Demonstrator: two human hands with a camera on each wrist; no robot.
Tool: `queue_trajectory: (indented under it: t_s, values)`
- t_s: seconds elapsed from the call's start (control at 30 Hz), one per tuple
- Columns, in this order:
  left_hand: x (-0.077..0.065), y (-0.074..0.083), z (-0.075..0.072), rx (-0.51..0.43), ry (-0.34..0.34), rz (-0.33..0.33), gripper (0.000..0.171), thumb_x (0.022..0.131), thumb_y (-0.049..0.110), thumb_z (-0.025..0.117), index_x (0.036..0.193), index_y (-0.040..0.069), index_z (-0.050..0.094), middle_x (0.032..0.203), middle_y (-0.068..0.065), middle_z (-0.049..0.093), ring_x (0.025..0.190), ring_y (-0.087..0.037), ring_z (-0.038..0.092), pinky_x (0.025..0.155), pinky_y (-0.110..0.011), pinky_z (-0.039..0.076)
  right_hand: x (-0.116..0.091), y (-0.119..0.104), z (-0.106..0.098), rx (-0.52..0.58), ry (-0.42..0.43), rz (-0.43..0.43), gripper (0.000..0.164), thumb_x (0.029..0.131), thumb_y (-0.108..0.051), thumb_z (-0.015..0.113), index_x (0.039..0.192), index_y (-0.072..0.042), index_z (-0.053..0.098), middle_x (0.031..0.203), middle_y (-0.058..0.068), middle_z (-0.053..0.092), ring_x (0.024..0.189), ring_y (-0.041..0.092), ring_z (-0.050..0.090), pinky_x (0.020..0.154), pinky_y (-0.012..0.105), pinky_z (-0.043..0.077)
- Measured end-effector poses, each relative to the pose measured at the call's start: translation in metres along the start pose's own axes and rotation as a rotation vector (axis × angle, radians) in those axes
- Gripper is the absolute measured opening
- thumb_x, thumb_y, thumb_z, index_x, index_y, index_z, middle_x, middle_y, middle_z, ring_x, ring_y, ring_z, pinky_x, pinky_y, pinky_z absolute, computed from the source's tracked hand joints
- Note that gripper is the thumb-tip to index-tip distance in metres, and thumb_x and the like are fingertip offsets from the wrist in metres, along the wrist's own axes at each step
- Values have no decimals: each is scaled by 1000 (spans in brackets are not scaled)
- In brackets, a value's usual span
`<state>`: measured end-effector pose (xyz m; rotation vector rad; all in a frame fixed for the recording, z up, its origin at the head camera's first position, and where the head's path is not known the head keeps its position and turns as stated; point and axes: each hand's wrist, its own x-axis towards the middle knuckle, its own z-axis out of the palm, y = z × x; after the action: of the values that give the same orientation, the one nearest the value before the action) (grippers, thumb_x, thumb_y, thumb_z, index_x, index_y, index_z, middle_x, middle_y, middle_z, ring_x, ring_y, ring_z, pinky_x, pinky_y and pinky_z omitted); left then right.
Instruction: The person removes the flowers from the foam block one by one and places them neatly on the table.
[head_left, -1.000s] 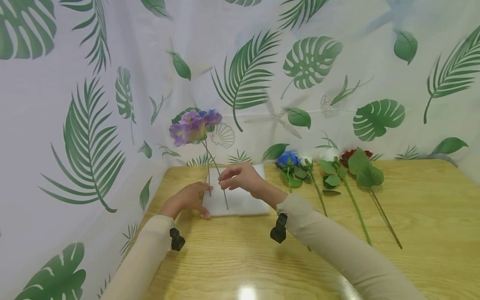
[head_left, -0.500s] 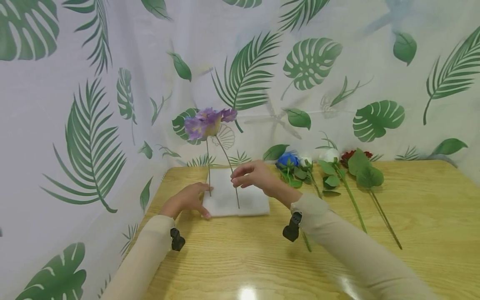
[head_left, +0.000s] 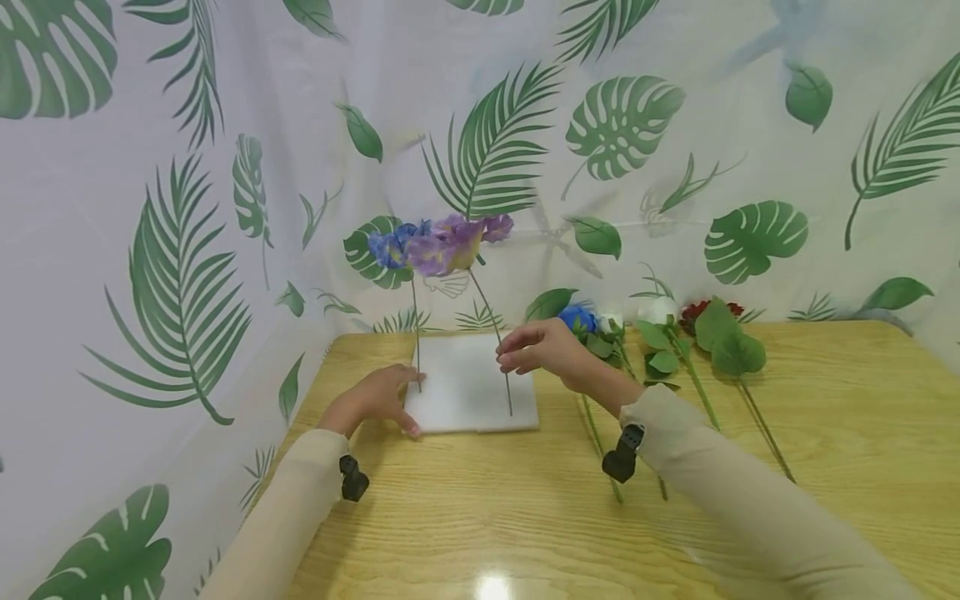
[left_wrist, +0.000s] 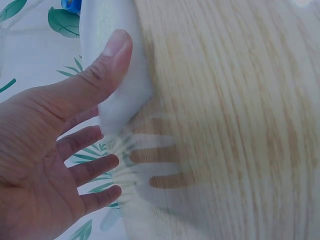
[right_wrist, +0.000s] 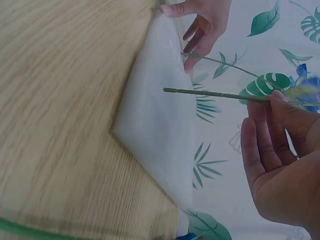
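My right hand [head_left: 551, 352] pinches the thin stem [right_wrist: 215, 93] of an artificial purple flower [head_left: 442, 252] with ruffled petals between thumb and fingers. The stem leans left at its top, and its bare lower tip is over the right part of a white foam block [head_left: 465, 375]. Whether the tip touches the foam, I cannot tell. A blue flower [head_left: 387, 248] stands upright at the block's left side, its head partly behind the purple one. My left hand [head_left: 377, 398] rests against the block's left edge, fingers spread and thumb [left_wrist: 117, 50] at the near corner.
Right of the block lie a blue rose [head_left: 577, 317], white roses [head_left: 660, 311] and a red rose [head_left: 693, 315] with leafy stems along the wooden table [head_left: 450, 517]. A leaf-printed curtain [head_left: 517, 150] hangs behind the table and along its left.
My right hand has carried the purple flower rightward across the foam block, uncovering the blue flower's head. My left hand has stayed at the block's left edge.
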<state>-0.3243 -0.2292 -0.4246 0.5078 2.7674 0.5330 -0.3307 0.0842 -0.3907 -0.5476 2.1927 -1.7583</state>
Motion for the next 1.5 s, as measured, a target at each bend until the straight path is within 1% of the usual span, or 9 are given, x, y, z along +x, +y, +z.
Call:
queue_trajectory:
  t_s: [0.17, 0.4, 0.57, 0.73, 0.93, 1.0, 1.13, 1.37, 1.5]
  values:
    - [1, 0, 0, 7, -1, 7, 96, 67, 25, 96, 149, 3, 51, 159, -22, 42, 150, -42, 35, 125, -54, 29, -6, 4, -12, -14, 7, -1, 30, 90, -8, 77, 113, 9, 70, 98, 4, 76, 89, 18, 76, 96, 57, 57]
    - [2, -3, 1, 1, 8, 15, 96, 66, 25, 97, 148, 2, 52, 158, -22, 42, 149, -41, 36, 124, -53, 31, -16, 6, -28, -52, 15, 16, 30, 91, -10, 77, 113, 8, 71, 98, 4, 76, 90, 18, 76, 89, 44, 62]
    - [2, -2, 0, -2, 4, 18, 96, 67, 25, 97, 148, 1, 51, 158, -24, 42, 149, -42, 36, 124, -53, 30, -23, 9, -42, -79, 24, 30, 29, 92, -12, 76, 114, 7, 70, 96, 3, 77, 91, 17, 75, 94, 49, 60]
    - [2, -2, 0, 11, 1, 31, 96, 67, 25, 96, 148, 0, 51, 158, -23, 42, 149, -41, 36, 124, -53, 30, -30, 13, -56, -63, 48, 48, 32, 93, -12, 75, 117, 9, 68, 95, 0, 77, 91, 18, 76, 93, 46, 61]
    - [2, -3, 0, 11, 5, 40, 96, 67, 25, 96, 148, 0, 51, 158, -23, 43, 149, -41, 37, 124, -52, 31, -43, 16, -73, -69, 58, 43, 35, 93, -13, 75, 119, 10, 67, 99, 5, 77, 97, 24, 75, 91, 41, 62]
    - [2, -3, 1, 10, 6, 42, 96, 67, 25, 96, 148, 1, 51, 158, -23, 43, 149, -41, 37, 124, -53, 31, -48, 15, -80, -98, 68, 50, 38, 93, -17, 75, 121, 7, 67, 101, 3, 77, 97, 21, 75, 90, 38, 62]
    - [2, -2, 1, 5, 5, 40, 96, 66, 25, 97, 148, 1, 51, 158, -24, 43, 149, -42, 37, 124, -53, 30, -58, 16, -95, -120, 77, 56, 43, 96, -20, 72, 127, 9, 63, 104, -2, 76, 96, 12, 74, 89, 34, 62]
    - [0, -1, -1, -2, 2, 31, 96, 67, 24, 96, 148, 1, 50, 159, -24, 41, 149, -42, 36, 124, -53, 30, -75, 14, -118, -95, 102, 56, 44, 98, -17, 68, 129, 12, 59, 100, -5, 77, 95, 15, 75, 87, 31, 62]
    - [0, -2, 0, -8, 2, 33, 96, 67, 24, 96, 148, 1, 51, 159, -24, 41, 149, -42, 36, 124, -53, 30, -85, 14, -132, -65, 119, 68, 39, 98, -15, 68, 128, 9, 61, 98, -7, 77, 95, 12, 75, 84, 30, 63]
